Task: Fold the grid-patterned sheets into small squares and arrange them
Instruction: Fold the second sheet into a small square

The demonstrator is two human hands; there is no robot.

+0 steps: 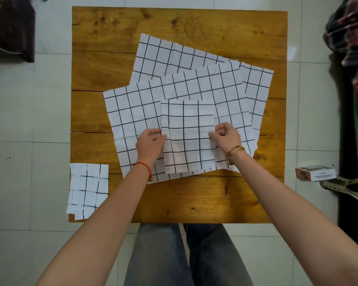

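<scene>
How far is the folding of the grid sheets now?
Done: one folded square lies at the table's near-left corner. In hand: the left hand and right hand pinch the side edges of a part-folded sheet. Left: two flat sheets, the upper and the lower.

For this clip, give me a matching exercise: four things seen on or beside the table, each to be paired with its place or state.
Things:
1. partly folded sheet
2. folded square stack
3. far unfolded sheet
4. small box

Places or states:
A. on the floor, right of the table
B. pinched by left hand and right hand
C. flat, partly covered by another sheet
D. at the table's near left corner

Pairs: 1-B, 2-D, 3-C, 4-A
</scene>
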